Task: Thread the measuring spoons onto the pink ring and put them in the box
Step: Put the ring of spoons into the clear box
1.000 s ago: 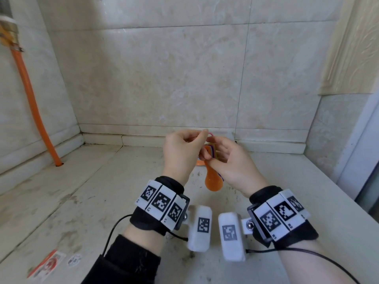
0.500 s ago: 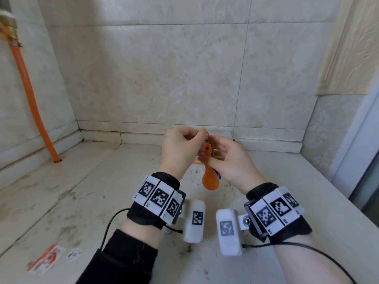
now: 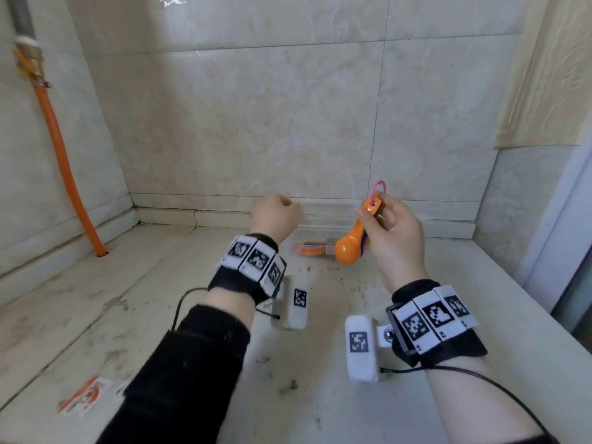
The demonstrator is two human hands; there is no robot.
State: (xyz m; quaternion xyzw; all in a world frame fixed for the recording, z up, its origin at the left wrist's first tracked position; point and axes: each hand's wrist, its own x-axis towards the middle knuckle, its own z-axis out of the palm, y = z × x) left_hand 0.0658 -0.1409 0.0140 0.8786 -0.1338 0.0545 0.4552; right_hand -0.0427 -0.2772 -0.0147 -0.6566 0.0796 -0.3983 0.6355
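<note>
My right hand (image 3: 392, 233) grips a stack of coloured measuring spoons by their handles; the orange spoon (image 3: 347, 248) hangs in front, bowl down. The pink ring (image 3: 378, 189) sticks up through the handle holes above my fingers. My left hand (image 3: 275, 216) is a loose fist with nothing in it, apart to the left. Behind the hands, a clear plastic box (image 3: 320, 241) lies on the counter by the wall, holding another set of coloured spoons (image 3: 312, 248). Part of the box is hidden by my hands.
The worn stone counter (image 3: 160, 299) meets tiled walls at back and left. An orange pipe (image 3: 64, 161) runs down the left corner into the counter. A red and white sticker (image 3: 85, 395) lies at the front left. The counter's right edge drops off near a door frame.
My hands have come apart: the left let go of the ring and moved left, shut on nothing. The right moved right and up with the spoons, uncovering the box.
</note>
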